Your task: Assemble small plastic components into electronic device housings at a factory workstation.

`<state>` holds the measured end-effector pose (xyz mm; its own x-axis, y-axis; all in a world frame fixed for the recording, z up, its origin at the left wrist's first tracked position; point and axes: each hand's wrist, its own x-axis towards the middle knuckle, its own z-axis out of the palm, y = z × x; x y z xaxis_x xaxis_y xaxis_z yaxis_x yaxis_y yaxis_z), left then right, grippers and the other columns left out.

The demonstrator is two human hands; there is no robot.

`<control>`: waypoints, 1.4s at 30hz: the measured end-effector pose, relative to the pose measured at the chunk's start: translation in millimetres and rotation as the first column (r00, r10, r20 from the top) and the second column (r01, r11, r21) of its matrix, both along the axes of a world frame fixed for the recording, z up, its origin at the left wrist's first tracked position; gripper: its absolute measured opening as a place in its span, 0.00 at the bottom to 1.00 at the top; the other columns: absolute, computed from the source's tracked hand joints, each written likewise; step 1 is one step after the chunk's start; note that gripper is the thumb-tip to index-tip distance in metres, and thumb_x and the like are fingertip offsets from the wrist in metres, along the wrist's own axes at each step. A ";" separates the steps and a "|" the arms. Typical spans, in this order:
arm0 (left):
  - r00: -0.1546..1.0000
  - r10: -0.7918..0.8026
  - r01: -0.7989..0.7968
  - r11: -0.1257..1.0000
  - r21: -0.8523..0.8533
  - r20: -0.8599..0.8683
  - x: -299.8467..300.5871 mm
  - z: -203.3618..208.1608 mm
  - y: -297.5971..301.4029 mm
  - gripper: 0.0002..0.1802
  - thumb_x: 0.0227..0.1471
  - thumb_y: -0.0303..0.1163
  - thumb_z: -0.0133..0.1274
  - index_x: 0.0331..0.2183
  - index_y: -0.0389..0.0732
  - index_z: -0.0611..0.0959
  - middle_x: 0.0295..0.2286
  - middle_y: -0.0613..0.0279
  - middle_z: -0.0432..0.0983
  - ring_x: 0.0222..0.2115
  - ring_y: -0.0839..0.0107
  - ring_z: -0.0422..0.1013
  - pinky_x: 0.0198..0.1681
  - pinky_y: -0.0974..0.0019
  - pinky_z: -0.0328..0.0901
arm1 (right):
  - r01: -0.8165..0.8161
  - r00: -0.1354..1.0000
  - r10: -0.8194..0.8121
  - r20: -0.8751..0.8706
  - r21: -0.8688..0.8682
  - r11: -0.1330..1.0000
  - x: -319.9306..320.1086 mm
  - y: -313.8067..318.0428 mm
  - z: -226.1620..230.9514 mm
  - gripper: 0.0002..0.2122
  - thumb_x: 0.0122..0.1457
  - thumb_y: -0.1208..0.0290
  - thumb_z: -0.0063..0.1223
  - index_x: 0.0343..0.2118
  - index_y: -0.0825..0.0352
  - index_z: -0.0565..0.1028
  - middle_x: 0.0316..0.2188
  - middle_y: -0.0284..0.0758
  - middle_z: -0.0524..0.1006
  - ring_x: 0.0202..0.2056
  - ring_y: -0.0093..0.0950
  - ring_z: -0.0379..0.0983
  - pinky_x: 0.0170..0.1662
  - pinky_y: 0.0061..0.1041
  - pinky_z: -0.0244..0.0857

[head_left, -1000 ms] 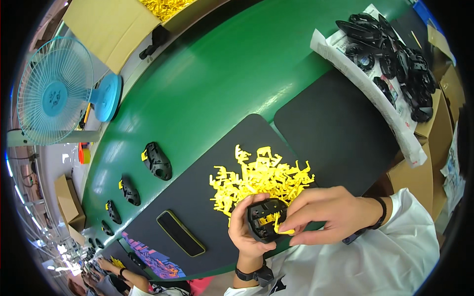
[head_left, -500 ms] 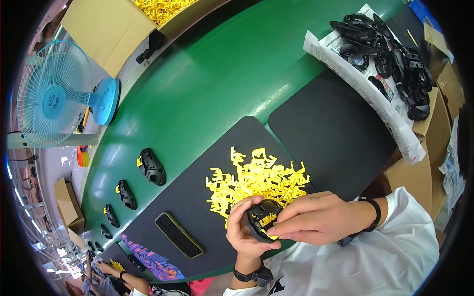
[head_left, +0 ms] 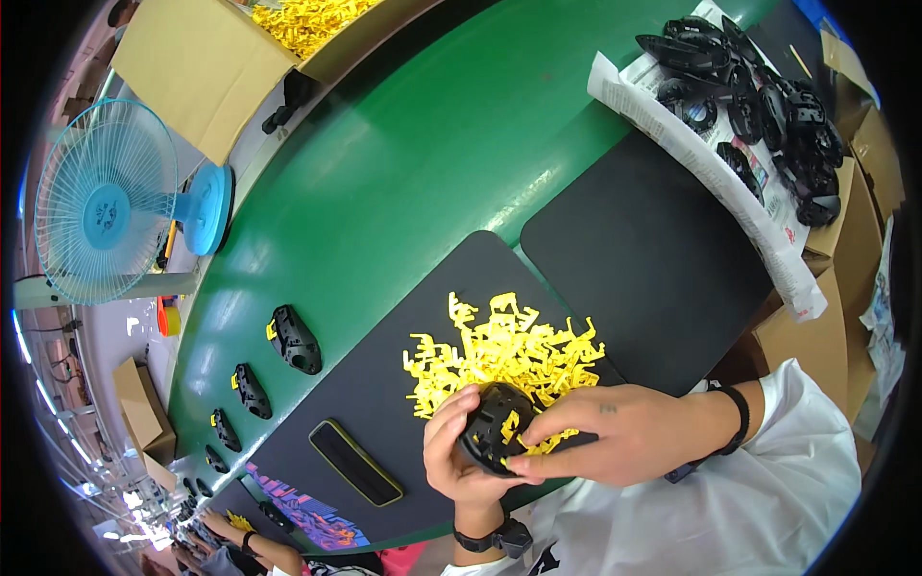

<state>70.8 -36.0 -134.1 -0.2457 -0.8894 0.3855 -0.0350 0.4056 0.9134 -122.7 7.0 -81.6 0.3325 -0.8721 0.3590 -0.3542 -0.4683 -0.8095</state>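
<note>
My left hand (head_left: 451, 451) is closed around the side of a black plastic shell (head_left: 488, 434), shaped like a computer mouse, its inner side partly facing up. A yellow plastic clip (head_left: 510, 425) shows in the shell. The thumb and fingers of my right hand (head_left: 615, 432) pinch at the shell's right edge, by the yellow part; the fingertips partly cover what they grip. Just beyond both hands, a loose heap of yellow plastic clips (head_left: 499, 350) lies on a black mat (head_left: 384, 384).
Black shells with yellow clips, such as one nearby (head_left: 294, 340), stand in a row on the green surface (head_left: 384, 192). A phone (head_left: 355, 463) lies left of my hands. Black shells (head_left: 744, 106) pile on paper at right. A blue fan (head_left: 108, 204) and cardboard box (head_left: 202, 72) stand far left.
The shell has moved slightly left and tilted in my left hand. My right fingers have shifted along its edge, with thumb and fingers further apart. The whole view has shifted a little.
</note>
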 end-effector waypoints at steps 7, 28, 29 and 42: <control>0.984 0.126 -0.084 0.950 -0.300 0.126 -4.3 -2.3 -3.9 0.32 0.49 0.42 0.61 0.51 0.42 0.67 0.44 0.49 0.69 0.47 0.52 0.70 0.50 0.51 0.69 | 0.045 0.998 -0.048 -0.029 -0.096 0.994 -6.1 3.2 -0.7 0.22 0.51 0.76 0.52 0.52 0.59 0.74 0.45 0.34 0.69 0.36 0.27 0.73 0.38 0.23 0.71; 0.868 0.367 -0.451 0.865 0.222 0.335 32.0 -26.5 -193.7 0.25 0.56 0.36 0.54 0.51 0.31 0.73 0.50 0.40 0.69 0.45 0.53 0.69 0.50 0.57 0.65 | 0.879 -0.023 -0.730 -0.683 -0.362 0.311 -275.3 87.9 7.4 0.16 0.49 0.74 0.59 0.44 0.62 0.77 0.40 0.36 0.78 0.45 0.35 0.72 0.49 0.31 0.66; 0.861 0.376 -0.464 0.857 0.225 0.342 32.1 -24.1 -188.8 0.25 0.56 0.36 0.54 0.51 0.31 0.73 0.50 0.40 0.69 0.45 0.53 0.69 0.50 0.57 0.65 | 0.897 -0.031 -0.707 -0.707 -0.331 0.292 -279.7 92.2 -0.2 0.16 0.48 0.74 0.59 0.43 0.64 0.77 0.39 0.36 0.79 0.44 0.35 0.72 0.48 0.31 0.66; 0.651 -0.733 0.691 0.462 0.557 -0.200 -8.4 20.0 -35.6 0.57 0.38 0.68 0.59 0.57 0.33 0.66 0.55 0.36 0.61 0.56 0.47 0.62 0.55 0.50 0.60 | -0.184 0.945 0.086 0.316 0.292 0.938 -130.0 14.9 46.4 0.15 0.52 0.74 0.59 0.42 0.74 0.77 0.38 0.42 0.79 0.37 0.36 0.77 0.41 0.28 0.71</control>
